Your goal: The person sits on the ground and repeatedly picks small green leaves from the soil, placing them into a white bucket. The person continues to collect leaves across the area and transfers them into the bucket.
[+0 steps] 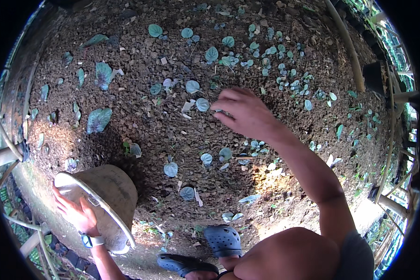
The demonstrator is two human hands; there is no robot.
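Note:
A pale, worn bucket (117, 189) leans on its side at the lower left, its mouth facing me. My left hand (75, 211), with a watch (87, 240) on the wrist, lies across its left rim, the thumb inside the mouth. Over the soil bed (154, 133), my right hand (243, 112) reaches out with fingers bent and slightly apart. Just left of its fingertips is a round, veined leaf cutting (202, 104); another round leaf (192, 86) stands a little beyond. I see nothing held in the right hand, though its underside is hidden.
Small leafy plantlets (294, 85) cluster at the right. Larger purple-centred leaves (99, 120) stand at the left. My blue clogs (224, 241) are at the bed's near edge. A bamboo pole (348, 49) and a black pot (375, 78) lie along the right side.

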